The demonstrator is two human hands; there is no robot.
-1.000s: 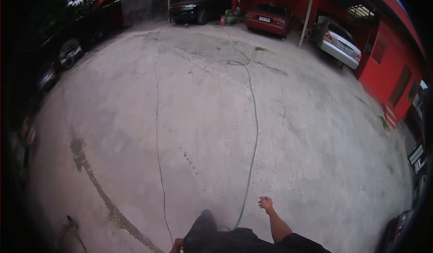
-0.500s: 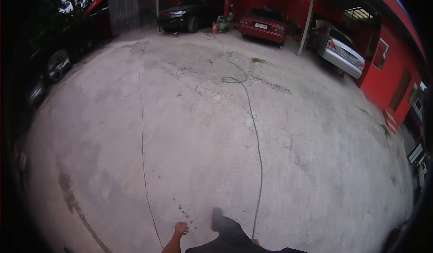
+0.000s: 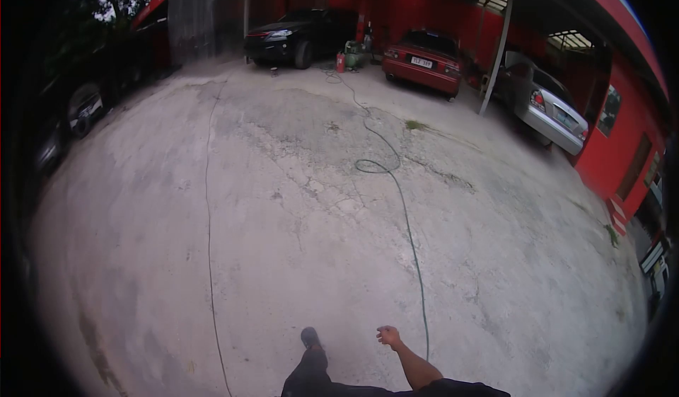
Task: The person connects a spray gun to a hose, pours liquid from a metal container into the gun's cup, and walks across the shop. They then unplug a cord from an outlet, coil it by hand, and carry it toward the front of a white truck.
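Note:
My right hand (image 3: 387, 336) swings out ahead of my body at the bottom of the view. Its fingers are loosely bent and partly apart, and I see nothing in them. A long green hose (image 3: 411, 245) lies on the ground just to the right of this hand, apart from it. My left hand is out of view. One of my feet, in a dark shoe (image 3: 309, 336), is stepping forward to the left of the right hand.
Cracked concrete (image 3: 304, 255) stretches ahead. A thin dark cable (image 3: 210, 255) runs along it at left. Under the red-walled shelter stand a black car (image 3: 300, 37), a red car (image 3: 423, 63) and a silver car (image 3: 552, 107). A post (image 3: 499, 50) and a red tank (image 3: 340, 62) stand among them.
My left hand has dropped out of view, while my right hand and forearm have swung forward into it. A different foot leads now, and the cars appear slightly closer.

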